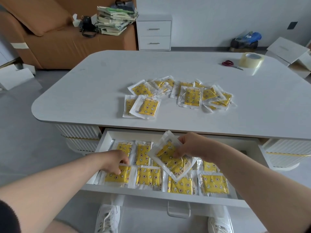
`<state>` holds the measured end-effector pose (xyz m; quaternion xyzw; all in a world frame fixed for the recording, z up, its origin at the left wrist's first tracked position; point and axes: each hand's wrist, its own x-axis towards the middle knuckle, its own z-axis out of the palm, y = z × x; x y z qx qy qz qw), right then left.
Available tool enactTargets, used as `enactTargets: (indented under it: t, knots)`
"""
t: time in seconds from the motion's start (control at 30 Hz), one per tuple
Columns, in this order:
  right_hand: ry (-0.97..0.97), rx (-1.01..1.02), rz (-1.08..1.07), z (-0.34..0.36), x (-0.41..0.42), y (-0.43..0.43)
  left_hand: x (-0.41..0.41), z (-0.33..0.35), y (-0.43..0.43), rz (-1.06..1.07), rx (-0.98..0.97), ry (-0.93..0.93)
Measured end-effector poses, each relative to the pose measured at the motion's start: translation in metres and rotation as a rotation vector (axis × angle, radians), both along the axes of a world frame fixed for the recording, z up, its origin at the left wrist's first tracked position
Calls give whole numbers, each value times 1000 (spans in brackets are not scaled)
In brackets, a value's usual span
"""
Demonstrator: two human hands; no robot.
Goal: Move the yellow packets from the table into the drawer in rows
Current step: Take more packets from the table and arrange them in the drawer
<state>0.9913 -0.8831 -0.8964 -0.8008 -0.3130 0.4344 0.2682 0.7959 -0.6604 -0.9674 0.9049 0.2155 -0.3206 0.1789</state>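
Several yellow packets in clear wrappers (pixel 180 95) lie in a loose heap on the white table (pixel 94 91). Below its front edge the drawer (pixel 151 193) is pulled out, with yellow packets laid flat in rows inside (pixel 148 176). My right hand (pixel 188 145) pinches a small stack of packets (pixel 171 159), held tilted above the middle of the drawer. My left hand (pixel 114 161) pinches the top edge of the front-left packet (pixel 117 176) in the drawer.
Red-handled scissors (pixel 229 63) and a roll of clear tape (pixel 251 60) lie at the table's far right. A brown sofa with stacked papers (pixel 116 19), a white two-drawer cabinet (pixel 154 33) and cardboard boxes (pixel 289 51) stand beyond the table. My shoes show under the drawer.
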Motion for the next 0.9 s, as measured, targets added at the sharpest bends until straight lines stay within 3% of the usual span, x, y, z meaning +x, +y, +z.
enactTargets:
  t: [0.27,0.53,0.77,0.9]
  knots:
    - [-312,-206,375,-30,-20,25,3,-7,8,37,16,-7]
    - [-294,-241,570,-69,-50,63,0,-12,7,-5,32,-61]
    - [-351,-194,557,-90,-64,67,-3,-14,8,4,14,-81]
    - [-286,-106,433,-89,-61,67,0,-12,9,63,-4,-79]
